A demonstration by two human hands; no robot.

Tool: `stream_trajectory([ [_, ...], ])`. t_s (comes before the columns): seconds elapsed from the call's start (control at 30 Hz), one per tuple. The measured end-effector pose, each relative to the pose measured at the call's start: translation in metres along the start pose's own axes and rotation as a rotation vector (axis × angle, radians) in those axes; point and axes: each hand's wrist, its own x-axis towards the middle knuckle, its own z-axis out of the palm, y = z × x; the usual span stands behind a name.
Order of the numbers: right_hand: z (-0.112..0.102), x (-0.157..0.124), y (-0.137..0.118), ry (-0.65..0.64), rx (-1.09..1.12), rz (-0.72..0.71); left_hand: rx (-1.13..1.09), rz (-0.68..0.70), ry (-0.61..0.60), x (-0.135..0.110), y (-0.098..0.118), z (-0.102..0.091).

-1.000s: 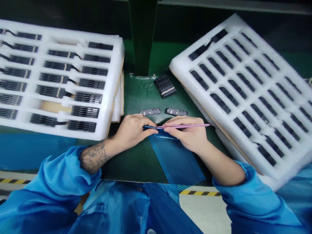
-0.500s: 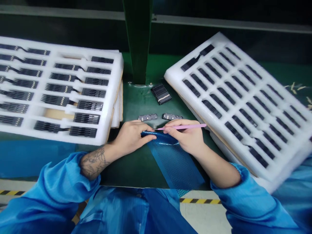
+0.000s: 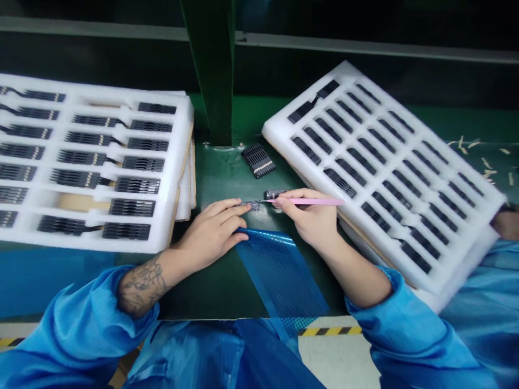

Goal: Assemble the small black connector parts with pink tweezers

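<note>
My left hand (image 3: 214, 229) pinches the upper corner of a blue film sheet (image 3: 284, 265) dotted with small shapes. Its index fingertip rests on a small dark electronic part (image 3: 254, 206) lying on the bench. In my right hand (image 3: 314, 216) are slim pink tweezers (image 3: 320, 201), held like a pen, their thin metal tip at the right end of that part. A second dark part (image 3: 272, 194) lies just beyond the right fingers, partly hidden by them. Behind the hands lies a bundle of black strips (image 3: 258, 160) with a pale band across it.
White foam trays stand on both sides: the left tray (image 3: 185, 135) holds dark parts in rows, the right tray (image 3: 279, 127) sits angled with filled slots. A green post (image 3: 213, 81) rises behind. Pale scraps (image 3: 486, 162) lie far right, near another person's blue sleeve (image 3: 482, 302).
Both hands have moved apart and forward from the film's edge. The left index finger now rests on the left dark part, and the tweezer tip has come to it. The view has shifted slightly.
</note>
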Motion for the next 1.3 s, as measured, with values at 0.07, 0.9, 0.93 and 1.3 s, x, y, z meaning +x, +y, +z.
stream_trajectory([
  [0.07, -0.0005, -0.0017, -0.0011, -0.040, 0.018, 0.039, 0.016, 0.035, -0.001, -0.0013, 0.0028, 0.0010],
  [0.9, 0.0025, -0.0051, -0.0008, -0.063, -0.072, 0.068, 0.017, 0.026, 0.006, -0.0004, 0.0058, 0.0028],
  [0.93, 0.0025, -0.0052, -0.0005, -0.064, -0.077, 0.065, 0.015, 0.025, 0.004, -0.0005, 0.0058, 0.0028],
  [1.3, 0.0033, -0.0035, -0.0072, -0.044, -0.096, 0.051, 0.023, 0.019, 0.006, -0.0001, 0.0062, 0.0024],
])
